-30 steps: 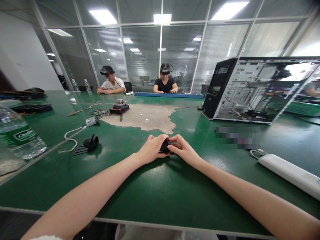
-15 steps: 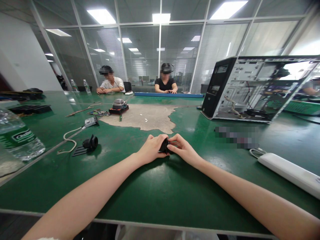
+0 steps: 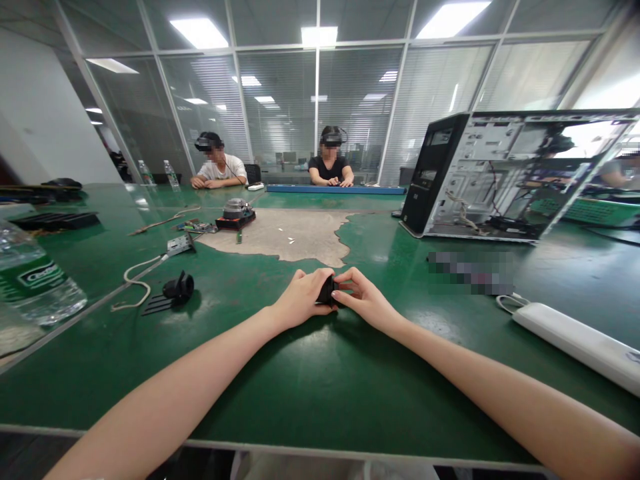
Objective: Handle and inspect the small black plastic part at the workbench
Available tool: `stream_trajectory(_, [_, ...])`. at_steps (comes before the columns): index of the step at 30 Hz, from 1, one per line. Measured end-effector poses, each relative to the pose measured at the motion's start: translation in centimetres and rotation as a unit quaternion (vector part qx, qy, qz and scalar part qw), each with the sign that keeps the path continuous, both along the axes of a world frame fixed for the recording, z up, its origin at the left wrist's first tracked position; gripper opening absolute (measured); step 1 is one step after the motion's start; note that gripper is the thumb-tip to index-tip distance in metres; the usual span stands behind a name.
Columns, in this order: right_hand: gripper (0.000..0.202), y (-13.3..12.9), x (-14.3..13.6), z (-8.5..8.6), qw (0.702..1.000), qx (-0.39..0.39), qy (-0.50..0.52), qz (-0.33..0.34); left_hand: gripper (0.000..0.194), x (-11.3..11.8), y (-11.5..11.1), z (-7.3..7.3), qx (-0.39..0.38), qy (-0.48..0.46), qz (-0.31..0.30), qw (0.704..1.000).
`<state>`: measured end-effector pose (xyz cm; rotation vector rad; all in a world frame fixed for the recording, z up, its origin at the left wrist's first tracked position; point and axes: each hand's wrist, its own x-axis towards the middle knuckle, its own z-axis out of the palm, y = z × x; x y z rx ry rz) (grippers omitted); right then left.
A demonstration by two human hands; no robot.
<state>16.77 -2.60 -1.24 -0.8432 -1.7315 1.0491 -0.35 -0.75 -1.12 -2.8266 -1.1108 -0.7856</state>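
A small black part (image 3: 326,292), perhaps plastic, is held between my two hands just above the green table (image 3: 320,373). My left hand (image 3: 300,297) wraps round its left side, thumb below and fingers over the top. The fingertips and thumb of my right hand (image 3: 364,299) pinch its right edge. Much of the part is hidden by my fingers, so its exact kind does not show. To the left of my hands lies another black piece with a round hub and slatted prongs (image 3: 175,292).
An open computer case (image 3: 440,180) stands at the back right. Nearer are a white power strip (image 3: 575,340) and a blurred patch. A water bottle (image 3: 37,280), a cable (image 3: 135,283) and circuit parts (image 3: 197,227) lie left. Two people sit across the table; another is at far right.
My hands keep the same grip on the black part, with hardly any finger movement. The whole view has shifted very slightly. Across the table, the dark-sleeved person's hands have moved a little apart.
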Motion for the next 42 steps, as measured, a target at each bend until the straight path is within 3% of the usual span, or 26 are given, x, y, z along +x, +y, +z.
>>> stream_trajectory(5, [0.029,0.44,0.37,-0.28,0.999,-0.037,-0.016,-0.004,0.056,-0.02,-0.03,0.07,0.001,-0.003,-0.004,1.000])
stream_trajectory(10, [0.025,0.24,0.51,-0.19,0.999,-0.007,0.009,0.041,0.055,0.03,-0.07,0.11,0.000,-0.003,-0.001,1.000])
stream_trajectory(14, [0.018,0.40,0.41,-0.19,1.000,-0.011,0.010,0.020,0.055,0.11,-0.08,0.14,-0.002,-0.003,0.001,1.000])
stream_trajectory(21, [0.027,0.67,0.44,-0.39,0.999,-0.053,-0.003,0.013,0.056,0.07,-0.12,0.07,-0.004,-0.003,0.001,1.000])
stream_trajectory(25, [0.025,0.24,0.38,0.13,0.999,-0.028,0.021,0.039,0.055,0.06,-0.12,0.05,0.000,-0.004,-0.004,1.000])
stream_trajectory(29, [0.019,0.33,0.24,0.14,0.999,-0.026,0.035,0.024,0.056,0.07,-0.11,0.12,-0.001,-0.006,-0.005,1.000])
stream_trajectory(34, [0.026,0.82,0.28,-0.43,0.999,-0.032,0.011,-0.005,0.054,0.07,-0.22,0.25,-0.009,-0.002,0.001,1.000])
stream_trajectory(42, [0.025,-0.02,0.23,0.18,1.000,-0.015,0.011,0.018,0.055,0.09,-0.28,0.31,-0.008,-0.001,0.004,1.000])
